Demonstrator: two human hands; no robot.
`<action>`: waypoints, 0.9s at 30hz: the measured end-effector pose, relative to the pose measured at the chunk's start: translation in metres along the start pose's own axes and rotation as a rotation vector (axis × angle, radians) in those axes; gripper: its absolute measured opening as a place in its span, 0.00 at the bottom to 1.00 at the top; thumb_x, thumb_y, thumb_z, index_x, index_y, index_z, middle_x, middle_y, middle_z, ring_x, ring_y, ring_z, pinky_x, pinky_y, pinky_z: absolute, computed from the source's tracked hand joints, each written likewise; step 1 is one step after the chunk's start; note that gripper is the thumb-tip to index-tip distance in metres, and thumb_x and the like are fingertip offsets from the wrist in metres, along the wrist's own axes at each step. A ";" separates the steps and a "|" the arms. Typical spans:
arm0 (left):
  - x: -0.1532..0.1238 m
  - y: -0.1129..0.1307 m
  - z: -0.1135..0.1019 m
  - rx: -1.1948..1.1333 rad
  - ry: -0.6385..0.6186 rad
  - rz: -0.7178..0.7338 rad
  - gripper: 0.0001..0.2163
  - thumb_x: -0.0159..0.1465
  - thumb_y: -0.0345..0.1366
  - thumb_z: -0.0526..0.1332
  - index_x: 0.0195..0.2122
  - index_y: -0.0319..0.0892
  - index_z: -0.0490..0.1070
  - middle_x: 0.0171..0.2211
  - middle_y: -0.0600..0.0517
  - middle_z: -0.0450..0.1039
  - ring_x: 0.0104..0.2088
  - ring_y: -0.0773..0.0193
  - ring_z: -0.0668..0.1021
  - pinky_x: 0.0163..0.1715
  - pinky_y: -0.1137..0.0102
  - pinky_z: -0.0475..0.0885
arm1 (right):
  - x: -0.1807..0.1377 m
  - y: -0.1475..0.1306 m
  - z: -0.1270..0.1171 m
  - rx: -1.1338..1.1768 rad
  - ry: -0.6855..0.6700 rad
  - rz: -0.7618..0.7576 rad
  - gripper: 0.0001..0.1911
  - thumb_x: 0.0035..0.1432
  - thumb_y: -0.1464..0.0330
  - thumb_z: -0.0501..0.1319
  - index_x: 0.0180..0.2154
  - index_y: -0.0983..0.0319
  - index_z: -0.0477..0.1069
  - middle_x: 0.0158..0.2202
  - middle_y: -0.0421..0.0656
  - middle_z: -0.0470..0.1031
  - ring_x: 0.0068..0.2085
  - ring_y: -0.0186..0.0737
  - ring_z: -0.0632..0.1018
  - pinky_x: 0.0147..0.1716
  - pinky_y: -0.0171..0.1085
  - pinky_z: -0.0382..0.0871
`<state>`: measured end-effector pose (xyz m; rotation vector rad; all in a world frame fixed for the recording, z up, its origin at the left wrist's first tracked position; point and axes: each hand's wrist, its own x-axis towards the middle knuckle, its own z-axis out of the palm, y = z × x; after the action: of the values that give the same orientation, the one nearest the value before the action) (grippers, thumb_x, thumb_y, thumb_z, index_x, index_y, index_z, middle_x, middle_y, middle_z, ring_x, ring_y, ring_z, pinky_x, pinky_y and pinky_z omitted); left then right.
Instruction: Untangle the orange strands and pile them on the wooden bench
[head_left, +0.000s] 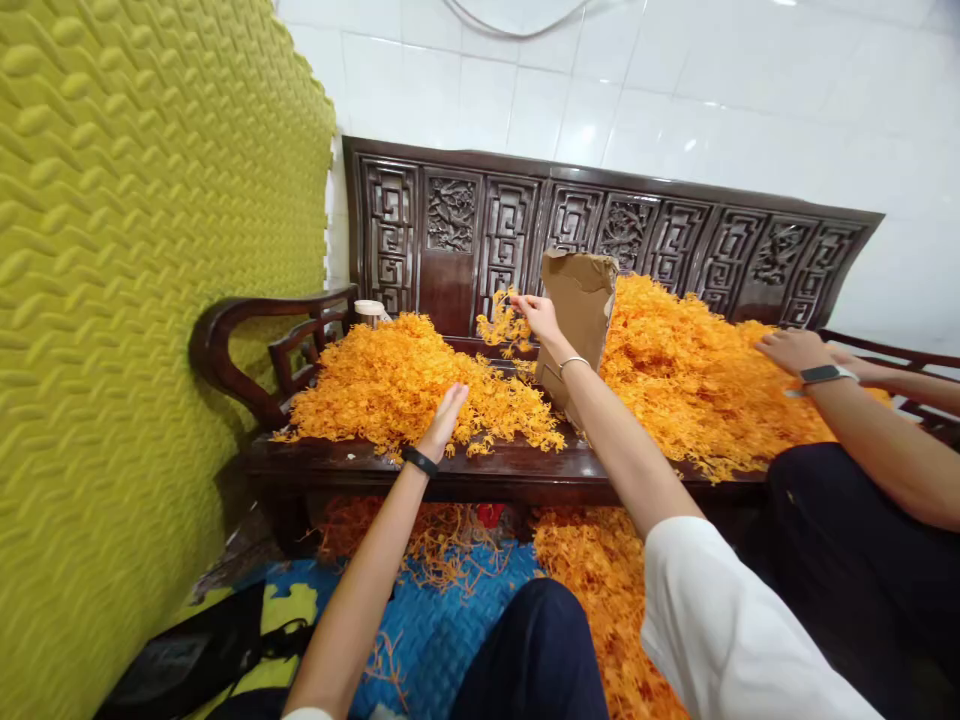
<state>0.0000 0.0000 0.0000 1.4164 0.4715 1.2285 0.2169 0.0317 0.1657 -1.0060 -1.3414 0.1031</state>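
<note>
My right hand (pixel 536 312) is raised in front of the bench back, its fingers pinched on a loose cluster of orange flower-like sprigs (pixel 504 325). Below it, my left hand (pixel 448 415) rests edge-on against the front of a heap of the same orange sprigs (pixel 382 385), fingers stretched out and nothing visible in them. The heap lies on the seat of a dark carved wooden bench (pixel 480 470). Just right of the held cluster, an upright cardboard piece (pixel 577 310) stands between this heap and a larger orange heap (pixel 682 370).
A co-worker's hands (pixel 799 355) are at the right heap. More orange pieces (pixel 592 580) lie under the bench, beside a blue foam mat (pixel 427 620). A yellow foam mat wall (pixel 150 250) stands at left, with a black bag (pixel 195 650) below. A whitish cup (pixel 369 312) is behind the left heap.
</note>
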 end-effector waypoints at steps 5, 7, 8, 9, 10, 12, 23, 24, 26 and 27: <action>-0.005 -0.004 0.007 -0.116 -0.109 -0.066 0.21 0.68 0.42 0.50 0.61 0.44 0.58 0.65 0.48 0.46 0.64 0.61 0.55 0.59 0.64 0.57 | -0.030 -0.029 0.032 0.414 -0.019 -0.022 0.12 0.63 0.71 0.50 0.40 0.66 0.71 0.48 0.50 0.72 0.48 0.33 0.74 0.51 0.35 0.65; -0.008 -0.002 0.008 -0.169 -0.116 -0.090 0.21 0.69 0.43 0.46 0.60 0.41 0.58 0.65 0.44 0.48 0.62 0.60 0.59 0.58 0.64 0.60 | -0.050 -0.037 0.044 0.563 -0.039 0.009 0.15 0.63 0.72 0.47 0.43 0.66 0.70 0.53 0.50 0.69 0.52 0.32 0.72 0.52 0.35 0.64; -0.010 0.000 0.008 -0.196 -0.121 -0.097 0.22 0.69 0.44 0.44 0.60 0.39 0.58 0.64 0.42 0.50 0.61 0.60 0.61 0.57 0.64 0.62 | -0.061 -0.040 0.049 0.631 -0.053 0.036 0.17 0.63 0.72 0.45 0.43 0.65 0.70 0.55 0.49 0.67 0.53 0.32 0.71 0.53 0.34 0.63; -0.013 0.002 0.006 -0.223 -0.128 -0.097 0.22 0.69 0.46 0.43 0.58 0.38 0.59 0.63 0.40 0.52 0.60 0.59 0.63 0.56 0.63 0.64 | -0.074 -0.042 0.054 0.696 -0.073 0.067 0.18 0.63 0.73 0.43 0.44 0.64 0.70 0.55 0.47 0.67 0.54 0.31 0.69 0.54 0.34 0.63; -0.016 0.004 0.004 -0.249 -0.133 -0.091 0.24 0.69 0.48 0.43 0.57 0.37 0.60 0.61 0.37 0.55 0.59 0.57 0.65 0.54 0.62 0.65 | -0.088 -0.043 0.059 0.759 -0.099 0.100 0.19 0.63 0.74 0.43 0.44 0.64 0.70 0.55 0.46 0.67 0.55 0.30 0.68 0.54 0.33 0.62; -0.025 0.007 -0.003 -0.295 -0.131 -0.052 0.26 0.67 0.52 0.45 0.54 0.36 0.62 0.59 0.35 0.58 0.57 0.54 0.68 0.52 0.60 0.67 | -0.118 -0.043 0.066 0.878 -0.159 0.170 0.20 0.64 0.73 0.42 0.44 0.61 0.71 0.54 0.43 0.68 0.56 0.28 0.67 0.55 0.31 0.61; -0.126 0.013 -0.045 -0.168 0.004 0.353 0.32 0.54 0.48 0.66 0.58 0.44 0.61 0.61 0.44 0.56 0.61 0.56 0.60 0.59 0.62 0.58 | -0.274 -0.037 0.086 1.264 -0.246 0.554 0.28 0.68 0.71 0.35 0.36 0.62 0.74 0.49 0.42 0.73 0.54 0.24 0.69 0.57 0.26 0.56; -0.138 0.014 -0.047 -0.145 0.039 0.371 0.27 0.57 0.47 0.64 0.56 0.44 0.64 0.61 0.45 0.58 0.61 0.58 0.61 0.60 0.63 0.56 | -0.286 -0.036 0.087 1.282 -0.247 0.577 0.28 0.68 0.70 0.35 0.37 0.62 0.74 0.50 0.43 0.72 0.54 0.24 0.69 0.58 0.26 0.55; -0.160 0.018 -0.051 -0.113 0.103 0.410 0.21 0.61 0.46 0.61 0.53 0.44 0.68 0.59 0.47 0.61 0.60 0.60 0.62 0.61 0.66 0.53 | -0.310 -0.033 0.091 1.307 -0.264 0.626 0.28 0.68 0.69 0.35 0.38 0.63 0.74 0.52 0.44 0.70 0.55 0.25 0.68 0.58 0.27 0.55; -0.171 0.020 -0.052 -0.088 0.126 0.434 0.19 0.62 0.46 0.60 0.52 0.44 0.69 0.58 0.48 0.63 0.60 0.61 0.63 0.61 0.66 0.53 | -0.323 -0.032 0.093 1.315 -0.281 0.651 0.28 0.68 0.69 0.35 0.39 0.63 0.74 0.53 0.45 0.70 0.56 0.26 0.68 0.59 0.28 0.55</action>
<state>-0.1157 -0.1238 -0.0608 1.4128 0.1939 1.6724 0.0308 -0.1277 -0.0663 -0.2221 -0.8170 1.4524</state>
